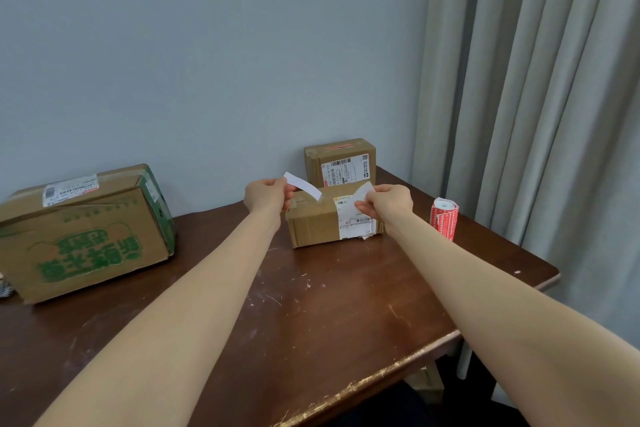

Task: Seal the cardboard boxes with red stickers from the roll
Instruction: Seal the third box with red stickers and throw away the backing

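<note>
Sealing under way: your left hand (265, 194) pinches a curled white paper strip (304, 185), your right hand (391, 202) another white scrap (365, 191), above the small brown cardboard box (315, 222). Red sticker roll (444, 219) stands nearby. Rear cardboard box (341, 163) apparently stickered; two seemingly remain.

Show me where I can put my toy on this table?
The widest bare wood is at the front of the table, between the two forearms. A narrower gap lies between the green-printed box and the middle box. Back right is crowded: left hand and right hand pinching white strips, the back box, the sticker roll.
</note>
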Motion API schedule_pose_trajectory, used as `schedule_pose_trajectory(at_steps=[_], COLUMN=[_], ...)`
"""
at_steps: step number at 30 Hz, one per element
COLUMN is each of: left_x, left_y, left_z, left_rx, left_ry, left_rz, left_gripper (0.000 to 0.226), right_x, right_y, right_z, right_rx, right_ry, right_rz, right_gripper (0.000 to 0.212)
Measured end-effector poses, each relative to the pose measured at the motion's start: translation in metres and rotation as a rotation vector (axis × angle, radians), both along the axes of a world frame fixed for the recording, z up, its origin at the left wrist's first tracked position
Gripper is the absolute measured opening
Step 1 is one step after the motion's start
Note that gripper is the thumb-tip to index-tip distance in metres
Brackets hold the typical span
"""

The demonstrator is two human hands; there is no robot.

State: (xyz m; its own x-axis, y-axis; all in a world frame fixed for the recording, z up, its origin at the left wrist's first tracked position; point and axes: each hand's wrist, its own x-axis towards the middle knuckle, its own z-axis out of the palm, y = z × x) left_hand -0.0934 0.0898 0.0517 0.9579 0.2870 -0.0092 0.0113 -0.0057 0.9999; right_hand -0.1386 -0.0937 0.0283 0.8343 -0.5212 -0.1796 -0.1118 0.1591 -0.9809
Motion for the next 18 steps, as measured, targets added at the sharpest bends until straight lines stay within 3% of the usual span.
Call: schedule_pose_trajectory(at_steps=[9,15,18], left_x=[-0.001,-0.006,-0.01], left_y=[-0.012,-0.021,-0.023], left_z=[0.003,0.003,0.0], left_rx=[-0.096,-0.161,-0.16], left_ry=[-0.03,-0.016,-0.004], left_rz=[-0.041,-0.164,-0.2], left_gripper=[0.009,0.01,0.007], right_x=[-0.001,-0.011,-0.013], right_y=[-0.002,0.006,0.012], right_z=[-0.002,-0.015,-0.022], right_rx=[-0.08,-0.491,-0.627], right_ry=[-0.058,0.049,0.137], right_rz=[0.149,0.635,0.741], right_gripper=[0.024,0.031,0.034])
